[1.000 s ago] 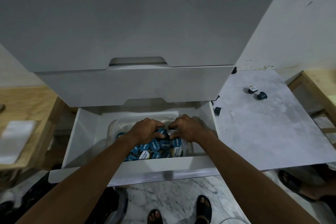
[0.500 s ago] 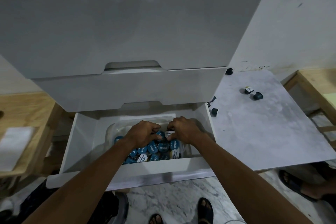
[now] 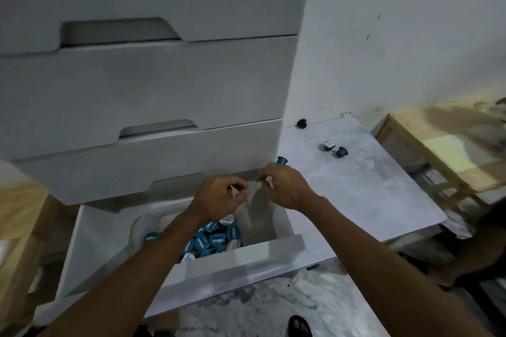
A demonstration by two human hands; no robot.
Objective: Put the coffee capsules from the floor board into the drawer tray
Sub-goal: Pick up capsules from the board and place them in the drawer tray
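Both hands hover over the open bottom drawer [image 3: 241, 258]. The left hand [image 3: 219, 200] has its fingers curled in, thumb near the index tip. The right hand [image 3: 284, 186] is curled too, fingertips bunched toward the left hand. Both are blurred, so I cannot tell whether either pinches anything. Below the left wrist, the clear tray [image 3: 137, 227] in the drawer holds a heap of blue-lidded coffee capsules [image 3: 213, 238], with a few pale lids mixed in. Four capsules lie on the grey floor board [image 3: 369, 194] to the right of the drawer. One dark capsule [image 3: 282, 160] is just beyond the right hand's knuckles at the cabinet corner, and another [image 3: 301, 123] sits by the wall. A pair is further out: a white-lidded one [image 3: 328, 144] and a dark one [image 3: 341, 151] on its side, nearly touching. A wooden frame [image 3: 438, 150] stands at far right, and a sandalled foot [image 3: 299, 325] rests on the marble floor.
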